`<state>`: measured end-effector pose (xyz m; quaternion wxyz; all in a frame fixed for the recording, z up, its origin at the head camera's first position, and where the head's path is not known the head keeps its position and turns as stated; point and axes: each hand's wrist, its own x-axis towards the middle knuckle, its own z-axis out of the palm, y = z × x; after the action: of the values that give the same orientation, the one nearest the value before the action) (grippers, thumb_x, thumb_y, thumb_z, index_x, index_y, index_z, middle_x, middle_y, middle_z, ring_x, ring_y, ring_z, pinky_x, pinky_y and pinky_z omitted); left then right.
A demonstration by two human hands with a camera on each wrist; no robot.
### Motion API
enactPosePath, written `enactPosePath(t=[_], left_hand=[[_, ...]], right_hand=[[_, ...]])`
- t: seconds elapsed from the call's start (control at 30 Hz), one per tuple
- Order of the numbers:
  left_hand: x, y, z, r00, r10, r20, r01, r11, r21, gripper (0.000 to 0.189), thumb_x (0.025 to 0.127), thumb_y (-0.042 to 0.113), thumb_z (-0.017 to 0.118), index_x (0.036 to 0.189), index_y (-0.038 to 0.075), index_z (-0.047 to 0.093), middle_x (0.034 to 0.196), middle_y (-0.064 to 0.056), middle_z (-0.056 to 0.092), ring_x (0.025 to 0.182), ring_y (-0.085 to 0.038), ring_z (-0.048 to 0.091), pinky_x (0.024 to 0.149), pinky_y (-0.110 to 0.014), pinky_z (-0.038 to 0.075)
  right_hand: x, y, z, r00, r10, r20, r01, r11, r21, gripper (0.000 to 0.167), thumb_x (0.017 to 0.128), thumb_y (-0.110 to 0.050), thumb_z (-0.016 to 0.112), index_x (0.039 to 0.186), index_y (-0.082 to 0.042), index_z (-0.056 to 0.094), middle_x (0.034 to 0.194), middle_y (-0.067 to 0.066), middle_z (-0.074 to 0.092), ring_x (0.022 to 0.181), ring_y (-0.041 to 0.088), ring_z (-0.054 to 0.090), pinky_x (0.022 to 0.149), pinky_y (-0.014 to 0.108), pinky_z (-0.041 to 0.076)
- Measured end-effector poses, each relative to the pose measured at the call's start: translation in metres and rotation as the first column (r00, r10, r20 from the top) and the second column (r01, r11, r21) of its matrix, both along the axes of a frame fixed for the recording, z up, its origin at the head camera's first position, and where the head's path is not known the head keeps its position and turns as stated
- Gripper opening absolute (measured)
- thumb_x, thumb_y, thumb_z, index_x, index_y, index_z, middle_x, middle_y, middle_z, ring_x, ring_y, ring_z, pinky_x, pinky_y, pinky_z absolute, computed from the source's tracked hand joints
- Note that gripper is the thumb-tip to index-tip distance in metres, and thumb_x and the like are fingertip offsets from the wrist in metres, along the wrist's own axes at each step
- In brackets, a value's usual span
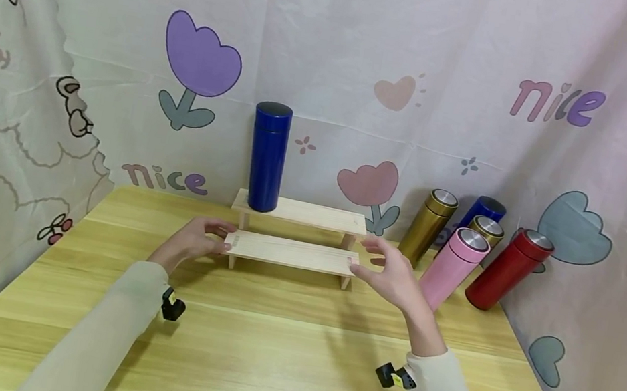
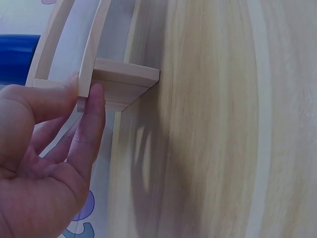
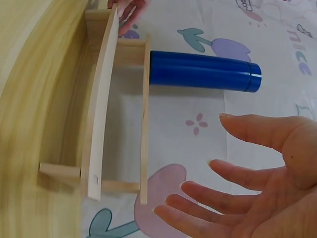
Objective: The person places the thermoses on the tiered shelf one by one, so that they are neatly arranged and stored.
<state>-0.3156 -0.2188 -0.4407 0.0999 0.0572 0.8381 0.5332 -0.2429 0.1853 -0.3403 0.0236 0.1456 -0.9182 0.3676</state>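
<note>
A pale two-step wooden shelf point(image 1: 292, 253) stands toward the back of the table. My left hand point(image 1: 198, 242) pinches the left end of its lower board; in the left wrist view, the thumb and a finger point(image 2: 88, 134) lie on opposite faces of that board. At the other end, my right hand point(image 1: 392, 278) has its fingers spread, apart from the wood in the right wrist view, where the palm and all the fingers point(image 3: 218, 198) show with nothing in them. A blue thermos bottle point(image 1: 267, 158) is upright on the left part of the upper board.
Right of the shelf stand several bottles: a gold one point(image 1: 429, 226), a pink one point(image 1: 453, 267), a red one point(image 1: 505, 271), with another gold point(image 1: 489, 230) and a blue one point(image 1: 488, 207) behind. A printed curtain point(image 1: 331, 76) hangs behind the wooden table point(image 1: 264, 364).
</note>
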Motion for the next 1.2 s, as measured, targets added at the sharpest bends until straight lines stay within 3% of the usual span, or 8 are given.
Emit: enactPosePath(t=[0.43,0.67,0.9,0.97,1.1,1.2], left_hand=[[-0.001,0.0,-0.003,1.0,0.009,-0.007,-0.01,1.0,-0.016,0.051,0.093,0.006,0.073,0.142,0.0,0.058,0.142,-0.03,0.055,0.104,-0.024,0.067,0.092,-0.039,0.063],[-0.001,0.0,-0.002,1.0,0.013,0.0,-0.013,1.0,-0.014,0.051,0.093,0.005,0.073,0.142,0.0,0.058,0.142,-0.03,0.055,0.098,-0.021,0.068,0.092,-0.039,0.063],[-0.001,0.001,-0.002,1.0,0.015,0.007,-0.015,1.0,-0.008,0.052,0.093,0.004,0.073,0.142,0.0,0.058,0.142,-0.03,0.055,0.101,-0.022,0.067,0.091,-0.038,0.063],[-0.001,0.001,-0.002,1.0,0.018,0.007,-0.018,1.0,-0.007,0.051,0.093,0.004,0.073,0.142,0.0,0.058,0.142,-0.03,0.055,0.102,-0.023,0.067,0.091,-0.038,0.064],[-0.002,0.001,-0.003,1.0,0.02,0.005,-0.02,1.0,-0.005,0.05,0.093,0.004,0.073,0.141,0.0,0.058,0.141,-0.03,0.055,0.101,-0.023,0.066,0.09,-0.037,0.064],[-0.003,0.0,-0.003,1.0,0.018,0.004,-0.018,1.0,0.001,0.05,0.093,0.003,0.072,0.141,-0.001,0.058,0.141,-0.03,0.056,0.097,-0.021,0.067,0.089,-0.038,0.064]], right_hand=[[0.012,0.036,0.0,0.998,-0.055,0.006,0.055,0.998,0.015,0.052,0.095,-0.021,0.074,0.138,0.001,0.056,0.14,0.03,0.06,0.124,0.05,0.062,0.1,0.057,0.057],[0.017,0.058,0.0,0.997,-0.072,0.027,0.072,0.997,-0.013,0.044,0.096,-0.018,0.073,0.133,0.001,0.061,0.136,0.028,0.063,0.124,0.048,0.061,0.102,0.057,0.057],[0.024,0.083,0.005,0.99,-0.126,0.064,0.126,0.992,0.003,0.048,0.096,-0.027,0.073,0.136,-0.003,0.06,0.139,0.025,0.062,0.127,0.046,0.059,0.099,0.056,0.058],[0.027,0.092,0.008,0.989,-0.136,0.051,0.135,0.991,0.007,0.048,0.097,-0.027,0.073,0.136,-0.003,0.059,0.138,0.025,0.063,0.126,0.045,0.061,0.096,0.052,0.06],[0.033,0.11,0.012,0.991,-0.133,0.002,0.133,0.991,0.021,0.046,0.098,-0.025,0.072,0.134,0.0,0.061,0.131,0.025,0.067,0.118,0.042,0.066,0.087,0.03,0.06],[0.035,0.12,0.014,0.991,-0.137,-0.01,0.137,0.99,0.032,0.045,0.098,-0.026,0.072,0.132,0.0,0.063,0.127,0.024,0.069,0.108,0.022,0.071,0.08,0.017,0.056]])
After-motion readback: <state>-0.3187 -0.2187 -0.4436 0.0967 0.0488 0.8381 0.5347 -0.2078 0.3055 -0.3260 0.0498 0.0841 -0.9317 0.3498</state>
